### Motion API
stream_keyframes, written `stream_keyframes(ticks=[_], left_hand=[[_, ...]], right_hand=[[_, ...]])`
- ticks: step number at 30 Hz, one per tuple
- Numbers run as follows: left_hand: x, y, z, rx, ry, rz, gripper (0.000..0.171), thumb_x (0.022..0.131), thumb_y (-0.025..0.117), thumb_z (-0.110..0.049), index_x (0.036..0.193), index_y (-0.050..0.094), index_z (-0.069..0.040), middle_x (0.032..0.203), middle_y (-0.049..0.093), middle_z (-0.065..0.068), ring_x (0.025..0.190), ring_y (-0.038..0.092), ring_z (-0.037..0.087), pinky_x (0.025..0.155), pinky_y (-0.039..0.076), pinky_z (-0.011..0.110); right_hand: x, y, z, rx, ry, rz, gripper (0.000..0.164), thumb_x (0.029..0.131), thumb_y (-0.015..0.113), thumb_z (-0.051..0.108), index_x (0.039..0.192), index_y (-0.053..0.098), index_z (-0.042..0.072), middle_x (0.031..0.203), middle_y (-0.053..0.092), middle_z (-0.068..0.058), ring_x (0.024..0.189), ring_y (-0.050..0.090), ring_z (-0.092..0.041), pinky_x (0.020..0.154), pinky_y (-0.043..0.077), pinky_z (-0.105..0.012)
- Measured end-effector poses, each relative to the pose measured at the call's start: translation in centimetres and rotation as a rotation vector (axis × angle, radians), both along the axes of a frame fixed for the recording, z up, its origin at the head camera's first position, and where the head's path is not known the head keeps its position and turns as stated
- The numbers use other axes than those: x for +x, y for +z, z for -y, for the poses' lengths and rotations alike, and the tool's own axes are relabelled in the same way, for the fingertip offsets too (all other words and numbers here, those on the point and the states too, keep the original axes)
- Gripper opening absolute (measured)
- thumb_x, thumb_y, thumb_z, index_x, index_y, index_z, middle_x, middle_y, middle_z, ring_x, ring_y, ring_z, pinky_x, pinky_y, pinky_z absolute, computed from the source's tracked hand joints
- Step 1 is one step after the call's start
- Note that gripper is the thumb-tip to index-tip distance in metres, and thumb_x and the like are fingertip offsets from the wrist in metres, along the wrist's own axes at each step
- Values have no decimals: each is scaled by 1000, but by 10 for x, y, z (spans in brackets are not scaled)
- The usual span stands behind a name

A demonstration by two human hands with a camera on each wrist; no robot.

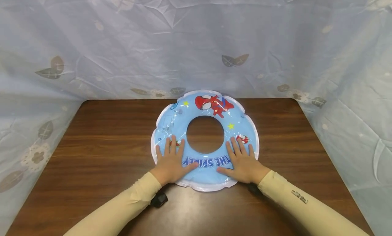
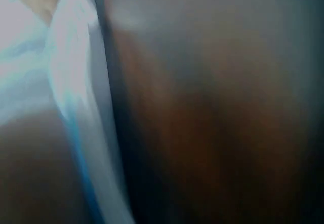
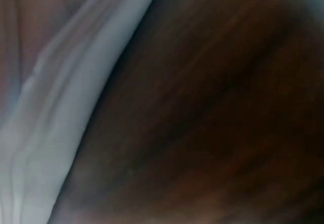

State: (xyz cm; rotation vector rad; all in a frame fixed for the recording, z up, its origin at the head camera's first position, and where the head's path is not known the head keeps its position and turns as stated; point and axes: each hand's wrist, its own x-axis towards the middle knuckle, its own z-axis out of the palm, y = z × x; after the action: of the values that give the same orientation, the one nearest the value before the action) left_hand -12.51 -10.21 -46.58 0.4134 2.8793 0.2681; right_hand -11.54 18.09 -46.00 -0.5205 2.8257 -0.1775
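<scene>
A light-blue inflatable swim ring point(image 1: 203, 174) with a white scalloped edge lies flat on the wooden table. Red cartoon figures, yellow stars and blue lettering are printed on it, and the lettering faces away from the person. My left hand point(image 1: 171, 163) rests on its near left side with fingers spread. On the near right side, my right hand point(image 1: 245, 164) lies palm down, fingers likewise spread and straight. Both thumbs point inward over the lettering. In the left wrist view the ring's pale edge point(image 2: 81, 72) shows blurred; the right wrist view has its white rim point(image 3: 66, 112) close up.
The brown wooden table point(image 1: 107, 144) extends to both sides of the ring. A pale grey curtain point(image 1: 196, 42) with leaf and flower prints hangs behind the table and along its sides. A dark wrist device point(image 1: 159, 199) sits under the left sleeve.
</scene>
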Motion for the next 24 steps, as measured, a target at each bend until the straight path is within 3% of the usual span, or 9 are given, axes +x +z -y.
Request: stream_keyframes(ticks=[7, 11, 17, 24], left_hand=[[3, 4, -4, -93, -30, -69, 106, 77, 33, -84, 152, 19, -12, 156, 8, 24, 142, 5, 47, 101, 11, 74], [2, 5, -3, -120, -40, -44, 111, 73, 26, -89, 153, 13, -13, 157, 2, 23, 142, 1, 45, 102, 8, 74], [2, 4, -1, -80, -36, -24, 125, 60, 27, -97, 154, 7, -16, 157, -4, 21, 143, -5, 43, 102, 3, 73], [4, 10, -4, -134, -49, -36, 123, 62, 31, -95, 153, 14, -13, 156, 4, 24, 142, 4, 46, 99, 11, 75]], right_hand=[[0, 3, 5, 68, 24, -19, 107, 78, 37, 81, 152, 14, 8, 158, 4, -17, 143, 4, -43, 105, 4, -71], [0, 7, 6, 63, 21, -17, 108, 77, 40, 81, 152, 14, 8, 158, 3, -18, 143, 2, -43, 105, 3, -70], [1, 7, 7, 26, 10, -27, 117, 70, 41, 87, 153, 10, 10, 159, 1, -15, 143, 0, -42, 104, 3, -71], [2, 14, 9, 77, 21, 16, 116, 69, 41, 87, 153, 11, 13, 159, 2, -17, 143, 1, -44, 104, 5, -72]])
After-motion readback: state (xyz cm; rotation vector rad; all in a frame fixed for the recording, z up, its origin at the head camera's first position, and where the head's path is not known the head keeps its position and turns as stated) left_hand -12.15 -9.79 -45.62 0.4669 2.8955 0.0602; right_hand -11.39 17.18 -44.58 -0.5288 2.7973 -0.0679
